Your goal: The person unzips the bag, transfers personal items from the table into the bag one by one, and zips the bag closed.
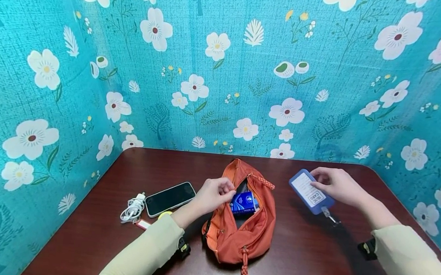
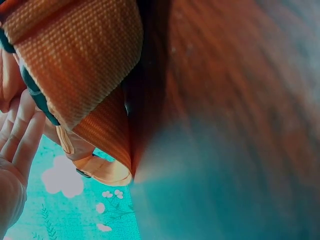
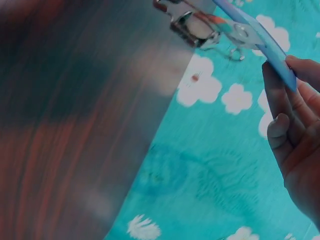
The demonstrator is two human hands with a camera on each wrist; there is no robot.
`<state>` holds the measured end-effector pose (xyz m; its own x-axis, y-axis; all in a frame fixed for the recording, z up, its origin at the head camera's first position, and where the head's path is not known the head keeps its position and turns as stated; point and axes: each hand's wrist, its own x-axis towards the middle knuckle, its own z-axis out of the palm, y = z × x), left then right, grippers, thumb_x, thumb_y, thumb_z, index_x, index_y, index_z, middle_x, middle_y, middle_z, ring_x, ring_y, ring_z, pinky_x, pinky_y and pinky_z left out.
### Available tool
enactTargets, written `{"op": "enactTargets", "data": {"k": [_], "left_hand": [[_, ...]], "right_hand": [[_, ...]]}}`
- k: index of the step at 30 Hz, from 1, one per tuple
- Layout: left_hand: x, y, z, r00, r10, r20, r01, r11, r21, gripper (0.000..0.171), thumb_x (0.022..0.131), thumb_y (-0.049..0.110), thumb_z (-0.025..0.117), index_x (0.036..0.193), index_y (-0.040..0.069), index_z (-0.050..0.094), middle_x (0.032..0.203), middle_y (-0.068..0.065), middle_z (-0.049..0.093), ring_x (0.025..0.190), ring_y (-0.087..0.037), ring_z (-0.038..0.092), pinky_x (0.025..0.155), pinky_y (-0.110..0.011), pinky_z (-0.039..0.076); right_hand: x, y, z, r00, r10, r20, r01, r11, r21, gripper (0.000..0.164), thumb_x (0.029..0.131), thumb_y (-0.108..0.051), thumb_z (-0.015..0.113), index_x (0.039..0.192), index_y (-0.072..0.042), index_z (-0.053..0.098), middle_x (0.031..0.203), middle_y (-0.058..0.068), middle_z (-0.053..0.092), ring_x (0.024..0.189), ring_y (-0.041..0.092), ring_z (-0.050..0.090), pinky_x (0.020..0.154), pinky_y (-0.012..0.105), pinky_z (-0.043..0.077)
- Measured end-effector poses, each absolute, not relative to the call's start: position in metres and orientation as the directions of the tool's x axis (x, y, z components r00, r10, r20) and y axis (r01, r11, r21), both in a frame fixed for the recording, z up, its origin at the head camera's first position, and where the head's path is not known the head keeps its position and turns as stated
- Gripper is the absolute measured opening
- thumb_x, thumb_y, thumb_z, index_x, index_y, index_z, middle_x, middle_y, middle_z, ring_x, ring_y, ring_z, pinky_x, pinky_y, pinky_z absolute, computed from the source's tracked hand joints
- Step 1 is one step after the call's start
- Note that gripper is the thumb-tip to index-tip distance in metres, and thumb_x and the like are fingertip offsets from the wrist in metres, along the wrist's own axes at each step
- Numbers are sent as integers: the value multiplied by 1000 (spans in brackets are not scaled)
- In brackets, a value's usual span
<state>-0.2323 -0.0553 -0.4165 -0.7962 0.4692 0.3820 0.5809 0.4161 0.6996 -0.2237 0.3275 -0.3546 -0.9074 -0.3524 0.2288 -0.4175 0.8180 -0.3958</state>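
Note:
An orange-red fabric bag [image 1: 265,234] lies in the middle of the table with its zipped top spread apart. Inside its mouth sits a small blue packet [image 1: 243,202]. My left hand [image 1: 213,194] pinches the left edge of that opening; in the left wrist view its fingers reach up against the bag's side, below a woven orange strap [image 2: 80,60]. To the right of the bag, my right hand [image 1: 335,185] holds a blue ID card holder [image 1: 307,189] between thumb and fingers, above the table. A metal clip [image 3: 197,27] hangs from the holder.
Left of the bag are a dark-screened phone [image 1: 170,199], a white charger with coiled cable [image 1: 134,208], a red-and-white tag [image 1: 143,224] and a yellow item [image 1: 165,214] partly behind my left forearm. A braided cord [image 1: 246,273] trails toward the table's front. Floral curtains surround the table.

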Motion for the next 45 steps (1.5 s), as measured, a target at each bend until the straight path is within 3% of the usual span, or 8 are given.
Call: {"op": "enactTargets", "data": {"k": [19,25,45], "left_hand": [[-231,-56,-417,-797,468,382,582,420,697,6,92,14,69,91,9,67,73,7,59,62,-7,55,59,-23,50],[-231,-56,-417,-799,467,379,577,416,702,4,92,14,69,91,10,67,74,7,59,63,-6,55,60,-23,51],[-233,-56,-418,-810,455,370,564,434,703,6,91,16,69,91,11,66,74,8,59,63,-7,55,61,-22,51]], "right_hand": [[-222,259,-357,-867,-450,214,-493,708,-506,24,87,-10,73,108,-2,66,68,-7,60,58,9,55,55,26,43],[-222,245,-362,-872,-440,216,-479,672,-565,24,88,-11,73,109,-2,66,68,-5,61,55,11,55,47,27,43],[-218,213,-376,-876,-434,211,-459,615,-641,40,87,-7,72,124,3,61,66,-5,61,49,13,52,42,29,44]]}}
